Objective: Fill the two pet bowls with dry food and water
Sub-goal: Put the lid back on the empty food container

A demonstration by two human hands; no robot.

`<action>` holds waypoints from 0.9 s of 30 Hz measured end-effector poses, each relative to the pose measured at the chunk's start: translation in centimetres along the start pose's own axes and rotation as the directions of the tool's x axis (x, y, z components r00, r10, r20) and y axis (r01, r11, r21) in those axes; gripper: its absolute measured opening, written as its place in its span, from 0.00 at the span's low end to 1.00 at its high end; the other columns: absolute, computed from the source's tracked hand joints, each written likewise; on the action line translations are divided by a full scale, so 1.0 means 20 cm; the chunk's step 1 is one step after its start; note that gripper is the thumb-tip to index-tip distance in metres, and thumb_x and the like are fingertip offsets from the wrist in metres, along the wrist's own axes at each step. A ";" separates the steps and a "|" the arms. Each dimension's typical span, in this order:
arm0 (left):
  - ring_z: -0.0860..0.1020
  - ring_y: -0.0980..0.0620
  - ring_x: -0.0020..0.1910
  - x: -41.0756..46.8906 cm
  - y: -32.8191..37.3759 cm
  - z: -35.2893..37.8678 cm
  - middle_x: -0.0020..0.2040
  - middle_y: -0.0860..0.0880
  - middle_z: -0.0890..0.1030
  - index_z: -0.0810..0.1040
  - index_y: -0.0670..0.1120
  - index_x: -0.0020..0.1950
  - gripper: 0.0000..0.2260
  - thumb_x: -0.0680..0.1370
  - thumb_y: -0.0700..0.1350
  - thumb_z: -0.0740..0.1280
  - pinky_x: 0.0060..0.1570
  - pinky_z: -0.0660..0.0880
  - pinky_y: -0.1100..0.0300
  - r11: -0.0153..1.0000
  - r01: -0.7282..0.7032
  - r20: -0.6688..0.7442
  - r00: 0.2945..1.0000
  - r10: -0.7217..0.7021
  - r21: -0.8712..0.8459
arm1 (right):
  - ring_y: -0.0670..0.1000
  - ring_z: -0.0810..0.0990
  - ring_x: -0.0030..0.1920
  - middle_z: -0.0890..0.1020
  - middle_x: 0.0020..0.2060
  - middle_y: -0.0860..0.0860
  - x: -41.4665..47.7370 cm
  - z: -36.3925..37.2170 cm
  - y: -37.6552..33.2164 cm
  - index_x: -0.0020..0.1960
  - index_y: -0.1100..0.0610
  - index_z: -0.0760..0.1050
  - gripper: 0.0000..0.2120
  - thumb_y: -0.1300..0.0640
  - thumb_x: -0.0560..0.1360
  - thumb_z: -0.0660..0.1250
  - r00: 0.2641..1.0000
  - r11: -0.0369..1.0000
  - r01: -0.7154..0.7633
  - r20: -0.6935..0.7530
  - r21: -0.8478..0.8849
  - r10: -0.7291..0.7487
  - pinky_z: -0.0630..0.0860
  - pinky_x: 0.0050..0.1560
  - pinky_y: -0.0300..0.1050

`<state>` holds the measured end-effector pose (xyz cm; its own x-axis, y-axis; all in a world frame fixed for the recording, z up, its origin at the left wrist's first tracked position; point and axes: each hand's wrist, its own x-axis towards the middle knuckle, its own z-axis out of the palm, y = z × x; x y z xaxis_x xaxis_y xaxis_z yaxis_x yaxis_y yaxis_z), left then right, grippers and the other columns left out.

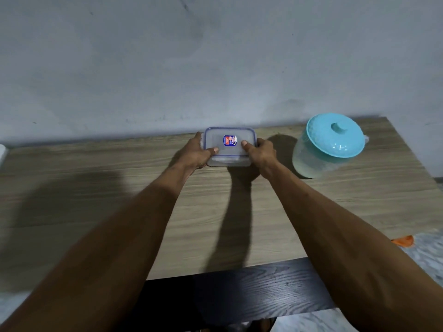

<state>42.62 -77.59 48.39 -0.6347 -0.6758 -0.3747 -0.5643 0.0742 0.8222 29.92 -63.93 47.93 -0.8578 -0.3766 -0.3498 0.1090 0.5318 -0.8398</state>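
Note:
A clear rectangular food container [229, 154] with a blue-rimmed lid and a small blue and red sticker sits near the far edge of the wooden table [96, 188], close to the wall. My left hand [195, 153] grips its left side with the thumb on the lid. My right hand [260, 153] grips its right side, thumb also on the lid. To the right stands a translucent water jug [328, 144] with a turquoise lid and knob. No pet bowls are in view.
A grey wall rises right behind the table. A dark wooden board [251, 291] lies below the table's near edge. An orange object [404, 241] lies on the pale floor at the right. A white object shows at the left edge [2, 154].

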 end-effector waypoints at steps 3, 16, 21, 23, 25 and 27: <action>0.83 0.43 0.48 0.13 -0.11 0.03 0.52 0.49 0.83 0.75 0.58 0.56 0.29 0.58 0.67 0.71 0.49 0.81 0.39 0.999 -0.021 -0.052 0.998 0.023 0.039 | 0.58 0.81 0.58 0.83 0.58 0.58 0.00 0.01 0.00 0.63 0.61 0.79 0.20 0.48 0.77 0.70 1.000 1.000 -0.004 0.002 0.005 0.004 0.77 0.63 0.55; 0.82 0.46 0.52 -0.05 0.01 0.05 0.57 0.43 0.83 0.78 0.40 0.64 0.15 0.78 0.41 0.70 0.58 0.79 0.53 0.973 0.020 -0.071 0.997 -0.037 -0.228 | 0.59 0.82 0.56 0.85 0.54 0.58 0.02 0.05 0.04 0.59 0.59 0.81 0.21 0.45 0.74 0.70 0.998 0.998 0.008 -0.070 0.059 -0.004 0.78 0.61 0.56; 0.81 0.48 0.48 -0.09 0.00 0.05 0.54 0.47 0.83 0.78 0.44 0.65 0.15 0.79 0.45 0.68 0.49 0.77 0.60 0.972 0.008 -0.036 0.999 -0.017 -0.234 | 0.59 0.80 0.59 0.83 0.57 0.59 -0.04 0.07 0.04 0.61 0.60 0.79 0.20 0.46 0.76 0.69 0.995 0.995 0.016 -0.096 0.096 -0.006 0.76 0.64 0.56; 0.79 0.49 0.48 -0.14 -0.01 0.06 0.54 0.48 0.81 0.77 0.46 0.65 0.14 0.79 0.45 0.67 0.41 0.72 0.62 0.969 0.015 -0.053 0.998 -0.029 -0.248 | 0.59 0.80 0.59 0.83 0.58 0.58 -0.10 0.06 0.05 0.62 0.60 0.79 0.20 0.47 0.76 0.69 0.996 0.994 0.008 -0.093 0.110 0.003 0.76 0.64 0.55; 0.79 0.49 0.46 -0.19 -0.02 0.06 0.53 0.47 0.82 0.77 0.47 0.64 0.13 0.79 0.45 0.67 0.40 0.72 0.62 0.971 0.019 -0.064 0.997 -0.035 -0.240 | 0.59 0.80 0.58 0.83 0.57 0.58 -0.13 0.06 0.07 0.62 0.60 0.79 0.20 0.48 0.76 0.69 0.995 0.994 0.007 -0.097 0.113 0.004 0.76 0.64 0.54; 0.78 0.51 0.40 -0.27 -0.03 0.06 0.50 0.47 0.81 0.79 0.46 0.63 0.12 0.79 0.45 0.67 0.36 0.70 0.64 0.971 0.015 -0.079 0.996 -0.035 -0.240 | 0.58 0.81 0.56 0.83 0.57 0.58 -0.19 0.04 0.10 0.62 0.60 0.79 0.20 0.48 0.76 0.70 0.996 0.991 0.005 -0.094 0.132 0.008 0.78 0.61 0.52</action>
<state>45.75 -73.09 49.30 -0.5707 -0.7339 -0.3685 -0.4306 -0.1147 0.8952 33.90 -62.05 47.22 -0.9002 -0.2996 -0.3159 0.1703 0.4254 -0.8888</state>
